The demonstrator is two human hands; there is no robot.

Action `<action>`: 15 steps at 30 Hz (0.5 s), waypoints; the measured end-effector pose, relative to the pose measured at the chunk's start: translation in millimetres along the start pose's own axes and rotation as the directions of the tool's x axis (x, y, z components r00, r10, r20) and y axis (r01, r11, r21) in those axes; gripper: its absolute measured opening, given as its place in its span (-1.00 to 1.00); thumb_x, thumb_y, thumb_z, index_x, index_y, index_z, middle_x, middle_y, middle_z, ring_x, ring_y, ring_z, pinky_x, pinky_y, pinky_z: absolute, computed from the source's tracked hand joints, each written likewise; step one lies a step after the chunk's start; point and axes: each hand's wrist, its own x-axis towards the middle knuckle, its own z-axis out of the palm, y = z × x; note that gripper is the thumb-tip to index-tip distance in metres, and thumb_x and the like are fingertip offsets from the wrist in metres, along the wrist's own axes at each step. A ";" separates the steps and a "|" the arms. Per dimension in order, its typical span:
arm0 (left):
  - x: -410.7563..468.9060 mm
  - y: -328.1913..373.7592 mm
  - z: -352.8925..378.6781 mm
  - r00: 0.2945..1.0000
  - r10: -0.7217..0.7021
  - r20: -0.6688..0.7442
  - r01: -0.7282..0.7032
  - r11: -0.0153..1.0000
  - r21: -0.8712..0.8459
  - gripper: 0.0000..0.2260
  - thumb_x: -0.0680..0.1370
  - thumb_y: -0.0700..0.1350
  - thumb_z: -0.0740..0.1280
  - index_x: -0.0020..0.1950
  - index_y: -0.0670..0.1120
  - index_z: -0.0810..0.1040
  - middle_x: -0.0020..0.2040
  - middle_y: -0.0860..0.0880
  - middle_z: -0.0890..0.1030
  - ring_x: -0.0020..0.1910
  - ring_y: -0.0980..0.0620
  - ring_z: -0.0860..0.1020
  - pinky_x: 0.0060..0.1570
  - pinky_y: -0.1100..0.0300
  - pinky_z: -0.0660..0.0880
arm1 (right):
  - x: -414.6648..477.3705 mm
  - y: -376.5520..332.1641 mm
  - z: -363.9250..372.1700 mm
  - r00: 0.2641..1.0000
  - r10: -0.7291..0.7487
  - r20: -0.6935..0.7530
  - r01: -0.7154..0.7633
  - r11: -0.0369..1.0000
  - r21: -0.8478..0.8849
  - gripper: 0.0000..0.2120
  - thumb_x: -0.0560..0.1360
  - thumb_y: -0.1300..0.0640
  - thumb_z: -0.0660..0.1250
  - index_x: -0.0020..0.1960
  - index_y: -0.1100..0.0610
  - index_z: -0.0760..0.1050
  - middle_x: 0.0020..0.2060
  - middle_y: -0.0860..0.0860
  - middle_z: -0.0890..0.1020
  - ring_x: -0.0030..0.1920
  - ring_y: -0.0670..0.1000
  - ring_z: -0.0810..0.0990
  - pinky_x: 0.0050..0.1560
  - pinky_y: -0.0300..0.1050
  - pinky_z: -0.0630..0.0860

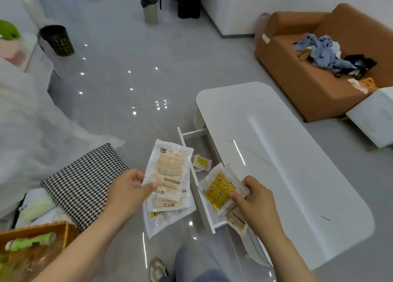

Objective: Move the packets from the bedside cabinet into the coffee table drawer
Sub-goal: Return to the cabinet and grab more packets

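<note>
Yellow-printed packets (219, 191) above drawer (196, 145)

Left hand (129, 188) grips a fanned stack of beige packets (169, 175); right hand (254, 198) pinches a stack topped by a yellow packet (218, 191) above the open drawer (201, 154) of the white coffee table (287, 154). One small yellow packet (201, 162) lies in the drawer.
</note>
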 end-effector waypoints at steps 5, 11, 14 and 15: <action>51.8 15.1 3.1 0.994 0.022 0.106 -0.024 1.000 0.016 -0.87 0.43 -0.20 0.46 -0.11 -0.20 0.55 -0.25 -0.02 0.69 -0.31 0.10 0.66 -0.35 0.24 0.51 | 23.1 -4.9 8.1 0.991 0.117 -0.068 -0.116 0.993 0.013 -0.78 0.43 0.04 0.43 -0.21 0.07 0.40 -0.35 -0.03 0.54 -0.33 -0.01 0.54 -0.31 -0.05 0.52; 127.1 48.1 14.2 0.984 0.033 0.176 -0.050 0.994 0.095 -0.84 0.43 -0.19 0.47 -0.09 -0.23 0.54 -0.26 -0.02 0.69 -0.35 0.12 0.66 -0.37 0.25 0.53 | 84.9 -11.3 13.0 0.974 0.200 -0.108 -0.195 0.979 0.056 -0.78 0.44 0.08 0.43 -0.22 0.08 0.39 -0.35 -0.02 0.53 -0.35 -0.04 0.50 -0.37 -0.16 0.42; 162.5 73.7 20.0 0.979 0.051 0.197 -0.077 0.989 0.126 -0.83 0.43 -0.22 0.46 -0.09 -0.26 0.53 -0.27 -0.03 0.68 -0.40 0.16 0.64 -0.45 0.32 0.49 | 115.9 -18.1 9.7 0.963 0.231 -0.137 -0.218 0.971 0.103 -0.77 0.45 0.11 0.42 -0.24 0.07 0.37 -0.37 -0.03 0.51 -0.39 -0.08 0.46 -0.40 -0.27 0.31; 173.2 82.5 22.5 0.978 0.060 0.201 -0.090 0.986 0.143 -0.83 0.43 -0.21 0.46 -0.09 -0.26 0.53 -0.27 -0.02 0.68 -0.40 0.17 0.63 -0.46 0.33 0.46 | 125.8 -20.4 8.1 0.961 0.235 -0.143 -0.220 0.969 0.109 -0.77 0.45 0.11 0.42 -0.23 0.07 0.37 -0.37 -0.03 0.51 -0.39 -0.08 0.46 -0.40 -0.27 0.31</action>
